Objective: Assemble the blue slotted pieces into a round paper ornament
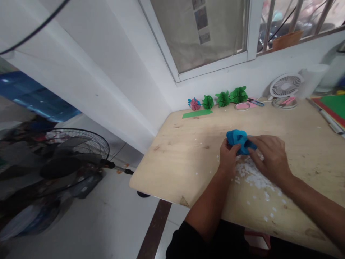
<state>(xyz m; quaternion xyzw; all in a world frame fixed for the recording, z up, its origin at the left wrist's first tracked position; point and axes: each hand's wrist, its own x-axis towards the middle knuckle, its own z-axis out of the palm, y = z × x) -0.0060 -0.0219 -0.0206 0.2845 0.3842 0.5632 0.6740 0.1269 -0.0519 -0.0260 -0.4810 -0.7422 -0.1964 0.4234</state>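
Observation:
A blue paper craft piece [238, 136] with rounded loops is held just above the wooden table, between both hands. My left hand [228, 154] grips its left and lower side, thumb pressed on the front. My right hand [269, 154] pinches the right side of the piece, fingers bent around a blue flap. Under the hands lies a heap of small white paper bits [254, 174], some scattered toward the table's front edge. What sits inside the blue folds cannot be made out.
Along the wall stand a pink and blue paper ball [194, 104] and several green paper figures [222, 99], with a green paper strip [197, 114] before them. A small white fan [286, 86], a tape ring [243, 106] and a cutter [255, 102] lie farther right. Coloured sheets [332, 109] rest at the right edge.

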